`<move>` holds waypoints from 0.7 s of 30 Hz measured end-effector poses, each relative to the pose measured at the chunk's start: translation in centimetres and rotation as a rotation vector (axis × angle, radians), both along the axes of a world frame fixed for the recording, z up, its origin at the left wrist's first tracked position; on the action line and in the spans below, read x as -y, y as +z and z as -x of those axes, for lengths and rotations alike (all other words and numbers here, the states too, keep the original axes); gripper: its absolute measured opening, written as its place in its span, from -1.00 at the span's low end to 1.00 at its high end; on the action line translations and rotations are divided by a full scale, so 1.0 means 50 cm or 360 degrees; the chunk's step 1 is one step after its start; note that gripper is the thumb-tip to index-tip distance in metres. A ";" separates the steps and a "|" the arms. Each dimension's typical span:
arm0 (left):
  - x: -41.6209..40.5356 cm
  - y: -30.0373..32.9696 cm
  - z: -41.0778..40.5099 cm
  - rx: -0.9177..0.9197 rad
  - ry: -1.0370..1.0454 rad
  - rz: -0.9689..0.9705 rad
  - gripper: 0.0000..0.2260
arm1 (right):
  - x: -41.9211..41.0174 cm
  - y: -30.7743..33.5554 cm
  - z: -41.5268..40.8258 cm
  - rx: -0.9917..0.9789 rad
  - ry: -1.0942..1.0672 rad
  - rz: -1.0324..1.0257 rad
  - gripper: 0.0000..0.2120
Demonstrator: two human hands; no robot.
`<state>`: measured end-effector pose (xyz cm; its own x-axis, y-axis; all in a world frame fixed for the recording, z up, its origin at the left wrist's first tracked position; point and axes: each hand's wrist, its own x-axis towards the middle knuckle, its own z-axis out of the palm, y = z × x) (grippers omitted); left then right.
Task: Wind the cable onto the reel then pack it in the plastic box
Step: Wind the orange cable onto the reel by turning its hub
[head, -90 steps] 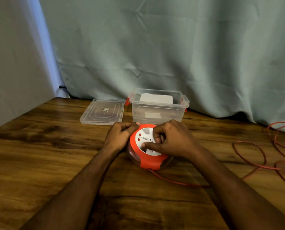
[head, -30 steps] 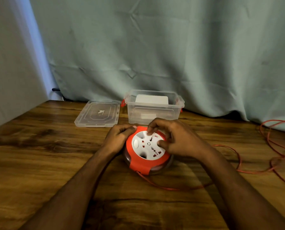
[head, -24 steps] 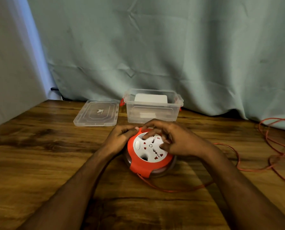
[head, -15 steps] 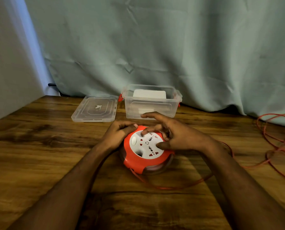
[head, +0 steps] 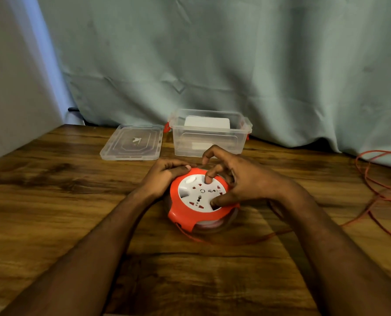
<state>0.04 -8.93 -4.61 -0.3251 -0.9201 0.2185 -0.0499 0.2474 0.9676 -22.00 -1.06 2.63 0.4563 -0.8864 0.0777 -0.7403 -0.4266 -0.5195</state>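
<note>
- Left hand is curled around the far-left rim of the reel, clamped onto the orange casing.
- Right hand sits on top of the reel with fingers spread: one fingertip pressed on the white socket face at the far side, thumb pressing its near-right edge, index finger lifted off.
- The reel sits flat on the worktop, about the middle, orange body over a clear lower half with some cable showing inside.
- Cable comes out at the reel's near side, curves right along the worktop and ends in loose loops by the right edge, so plenty isn't wound.
- Plastic box stands just beyond the reel, open, with red latches; a white card-looking thing stands against its far wall, can't tell what it is.
- Its lid lies flat just left of the box.
- Curtain hangs along the far edge; left and near parts of the worktop are bare wood.
</note>
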 end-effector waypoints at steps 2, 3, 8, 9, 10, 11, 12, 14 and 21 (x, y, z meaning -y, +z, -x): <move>0.000 0.000 0.001 -0.0012 0.0023 -0.0016 -0.84 | -0.003 -0.003 -0.010 -0.0133 -0.0049 0.0120 -0.27; 0.000 0.000 0.001 -0.0013 0.0043 -0.0016 -0.85 | -0.002 -0.008 -0.016 -0.0212 -0.0071 0.0195 -0.29; -0.001 0.002 0.000 -0.0058 0.0065 -0.0018 -0.85 | 0.007 -0.021 -0.030 -0.0381 -0.0165 0.0394 -0.41; -0.002 0.002 0.001 -0.0070 0.0071 -0.0021 -0.85 | 0.008 -0.021 -0.029 -0.0385 -0.0173 0.0404 -0.46; -0.002 0.003 0.001 -0.0076 0.0078 -0.0022 -0.85 | 0.008 -0.021 -0.028 -0.0390 -0.0183 0.0420 -0.49; -0.002 0.002 0.002 -0.0077 0.0085 -0.0024 -0.84 | 0.007 -0.022 -0.029 -0.0397 -0.0197 0.0442 -0.50; 0.000 0.002 0.002 -0.0077 0.0095 -0.0027 -0.84 | 0.006 -0.022 -0.030 -0.0403 -0.0217 0.0460 -0.50; 0.005 0.001 0.001 -0.0092 0.0143 -0.0035 -0.85 | 0.006 -0.025 -0.036 -0.0412 -0.0272 0.0476 -0.50; 0.011 -0.002 -0.006 -0.0084 0.0234 0.0050 -0.85 | 0.004 -0.030 -0.069 -0.0390 -0.0475 0.0567 -0.43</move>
<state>0.31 -9.47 -4.70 -0.1745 -0.9493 0.2614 -0.0371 0.2716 0.9617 -18.56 -1.25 1.11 0.2307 -0.9187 0.3206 -0.9382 -0.2974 -0.1769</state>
